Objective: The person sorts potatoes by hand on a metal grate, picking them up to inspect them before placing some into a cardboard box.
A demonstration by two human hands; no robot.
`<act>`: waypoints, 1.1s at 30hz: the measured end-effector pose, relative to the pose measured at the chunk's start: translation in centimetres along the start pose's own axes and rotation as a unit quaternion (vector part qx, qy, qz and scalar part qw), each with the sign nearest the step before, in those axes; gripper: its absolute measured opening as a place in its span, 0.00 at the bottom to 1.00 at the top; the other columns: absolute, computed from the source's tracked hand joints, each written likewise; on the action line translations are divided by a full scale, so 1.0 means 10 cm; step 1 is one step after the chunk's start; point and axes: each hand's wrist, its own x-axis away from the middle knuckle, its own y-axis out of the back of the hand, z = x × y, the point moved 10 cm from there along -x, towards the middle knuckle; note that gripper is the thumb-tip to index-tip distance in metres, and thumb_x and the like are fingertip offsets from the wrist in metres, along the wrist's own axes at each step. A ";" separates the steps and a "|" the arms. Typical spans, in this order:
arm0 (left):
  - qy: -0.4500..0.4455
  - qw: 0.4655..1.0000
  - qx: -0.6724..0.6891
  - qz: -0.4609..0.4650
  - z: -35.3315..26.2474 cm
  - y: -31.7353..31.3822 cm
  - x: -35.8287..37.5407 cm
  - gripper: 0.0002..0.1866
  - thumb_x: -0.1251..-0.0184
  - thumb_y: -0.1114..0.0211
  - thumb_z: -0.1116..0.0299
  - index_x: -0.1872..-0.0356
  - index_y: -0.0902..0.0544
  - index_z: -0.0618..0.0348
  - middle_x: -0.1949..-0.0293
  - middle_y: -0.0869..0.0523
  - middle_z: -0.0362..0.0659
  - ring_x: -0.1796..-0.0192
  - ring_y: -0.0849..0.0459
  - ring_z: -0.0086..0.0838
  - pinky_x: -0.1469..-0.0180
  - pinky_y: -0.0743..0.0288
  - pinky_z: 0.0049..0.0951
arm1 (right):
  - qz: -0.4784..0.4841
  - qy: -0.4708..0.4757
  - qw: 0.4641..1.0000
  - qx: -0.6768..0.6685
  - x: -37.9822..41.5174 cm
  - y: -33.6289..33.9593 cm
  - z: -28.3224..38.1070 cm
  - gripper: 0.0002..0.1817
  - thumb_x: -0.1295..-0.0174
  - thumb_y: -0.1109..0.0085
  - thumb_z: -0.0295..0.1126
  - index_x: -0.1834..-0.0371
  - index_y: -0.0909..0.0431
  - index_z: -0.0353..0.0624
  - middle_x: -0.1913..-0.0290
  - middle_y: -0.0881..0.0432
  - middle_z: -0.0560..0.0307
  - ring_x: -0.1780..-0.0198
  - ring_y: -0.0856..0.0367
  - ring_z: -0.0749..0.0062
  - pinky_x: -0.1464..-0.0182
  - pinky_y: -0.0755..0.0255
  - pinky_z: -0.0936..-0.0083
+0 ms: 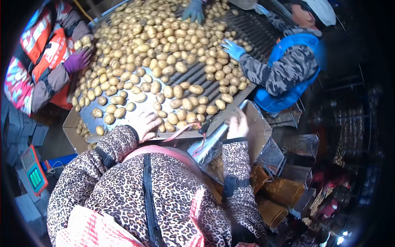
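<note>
Many potatoes [140, 49] are spread over a sorting table, partly on smooth metal and partly on a ribbed grate [195, 78]. My left hand [146, 124] lies at the near edge of the table beside the closest potatoes, palm down with its fingers spread. To the right, my right hand [237, 123] is at the table's corner, by the rim of a plastic-lined box [257, 131]; its fingertips are partly hidden, so its grip cannot be made out. A red strap [181, 131] and a black-handled item [204, 126] lie on the edge between my hands.
A co-worker at left with purple gloves [78, 60] gathers potatoes. Another at right in a blue vest reaches in with a blue glove [233, 50]. A gloved hand [194, 11] is at the far side. A scale [34, 171] stands lower left; boxes [284, 191] stand lower right.
</note>
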 end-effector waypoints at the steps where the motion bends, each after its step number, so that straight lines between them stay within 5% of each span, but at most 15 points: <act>1: 0.067 0.997 -0.031 0.011 0.19 -0.05 0.15 0.29 0.40 0.38 0.55 0.39 0.27 0.58 0.37 0.28 0.56 0.34 0.31 0.53 0.32 0.39 0.55 | 0.054 0.058 0.989 0.125 -0.05 -0.24 0.29 0.23 0.36 0.43 0.30 0.38 0.29 0.35 0.46 0.20 0.40 0.46 0.20 0.51 0.44 0.24 0.64; 2: 0.149 0.987 -0.054 0.002 0.44 -0.16 0.33 0.29 0.40 0.39 0.56 0.38 0.28 0.58 0.36 0.29 0.56 0.34 0.31 0.53 0.33 0.39 0.57 | 0.102 0.117 0.956 0.248 -0.15 -0.48 0.51 0.24 0.37 0.42 0.32 0.38 0.29 0.35 0.43 0.22 0.38 0.41 0.22 0.46 0.38 0.28 0.61; 4: 0.215 0.976 -0.005 -0.033 0.60 -0.16 0.54 0.28 0.43 0.37 0.61 0.39 0.27 0.59 0.38 0.28 0.58 0.35 0.30 0.52 0.33 0.38 0.53 | 0.141 0.100 0.941 0.290 -0.53 -0.62 0.37 0.29 0.39 0.40 0.36 0.35 0.31 0.40 0.37 0.28 0.35 0.38 0.26 0.43 0.35 0.32 0.59; 9: 0.154 0.985 -0.045 -0.063 0.22 0.14 0.70 0.29 0.49 0.35 0.64 0.41 0.26 0.58 0.41 0.26 0.53 0.35 0.29 0.49 0.32 0.40 0.52 | 0.069 -0.084 0.853 0.511 -1.57 -0.60 -0.47 0.43 0.40 0.42 0.55 0.25 0.44 0.48 0.26 0.43 0.38 0.28 0.41 0.39 0.28 0.42 0.53; 13: 0.179 0.982 -0.017 -0.059 0.17 0.11 0.86 0.28 0.50 0.35 0.66 0.43 0.26 0.58 0.43 0.25 0.52 0.37 0.28 0.50 0.33 0.39 0.53 | 0.008 -0.205 0.788 0.581 -1.71 -0.87 -0.82 0.44 0.47 0.42 0.71 0.26 0.45 0.81 0.22 0.64 0.31 0.25 0.52 0.38 0.31 0.41 0.45; 16: 0.180 0.981 0.002 -0.066 0.22 0.14 0.87 0.28 0.50 0.35 0.67 0.44 0.26 0.59 0.43 0.25 0.53 0.38 0.28 0.51 0.34 0.38 0.53 | 0.068 -0.142 0.796 0.585 -1.35 -1.04 -0.48 0.40 0.43 0.42 0.64 0.26 0.40 0.73 0.24 0.60 0.28 0.28 0.47 0.38 0.30 0.41 0.49; 20: 0.185 0.979 0.020 -0.087 0.32 0.20 0.79 0.22 0.46 0.37 0.68 0.46 0.25 0.56 0.45 0.24 0.51 0.39 0.27 0.49 0.36 0.36 0.51 | 0.376 0.061 0.809 0.448 -0.81 -1.35 -0.30 0.36 0.43 0.35 0.47 0.28 0.35 0.62 0.27 0.44 0.33 0.26 0.44 0.42 0.26 0.43 0.55; 24: 0.178 0.980 0.038 -0.085 0.42 0.08 0.70 0.20 0.44 0.39 0.69 0.47 0.24 0.58 0.46 0.24 0.53 0.42 0.26 0.51 0.38 0.33 0.49 | 0.207 0.069 0.896 0.387 -1.23 -0.75 -0.20 0.32 0.42 0.38 0.30 0.32 0.33 0.48 0.31 0.39 0.36 0.31 0.35 0.44 0.30 0.36 0.57; 26: 0.203 0.973 0.083 -0.069 0.50 -0.03 0.72 0.20 0.43 0.39 0.69 0.48 0.24 0.59 0.47 0.23 0.54 0.42 0.25 0.52 0.39 0.32 0.49 | 0.223 -0.124 0.814 0.521 -1.32 -0.53 -0.97 0.37 0.44 0.38 0.42 0.29 0.37 0.49 0.29 0.38 0.42 0.30 0.35 0.51 0.29 0.40 0.55; 28: 0.201 0.973 0.082 -0.074 0.46 0.08 0.69 0.20 0.44 0.40 0.68 0.48 0.23 0.60 0.49 0.22 0.54 0.46 0.23 0.51 0.42 0.29 0.47 | 0.314 -0.152 0.614 0.708 -0.80 -1.08 -0.61 0.46 0.47 0.37 0.49 0.24 0.45 0.51 0.26 0.39 0.46 0.29 0.35 0.56 0.26 0.49 0.47; 30: 0.216 0.969 0.100 -0.062 0.49 0.04 0.69 0.19 0.44 0.40 0.68 0.50 0.23 0.61 0.52 0.21 0.54 0.48 0.22 0.50 0.43 0.28 0.46 | 0.164 -0.037 0.665 0.728 -0.62 -1.33 -0.88 0.54 0.51 0.33 0.52 0.22 0.53 0.49 0.27 0.38 0.49 0.30 0.34 0.57 0.26 0.56 0.41; 33: 0.218 0.967 0.095 -0.090 0.45 0.10 0.70 0.18 0.44 0.40 0.69 0.51 0.22 0.62 0.55 0.20 0.54 0.50 0.21 0.51 0.46 0.27 0.46 | 0.335 -0.082 0.670 0.658 -0.23 -1.84 -0.16 0.59 0.55 0.30 0.49 0.22 0.55 0.44 0.30 0.34 0.50 0.28 0.37 0.56 0.26 0.59 0.39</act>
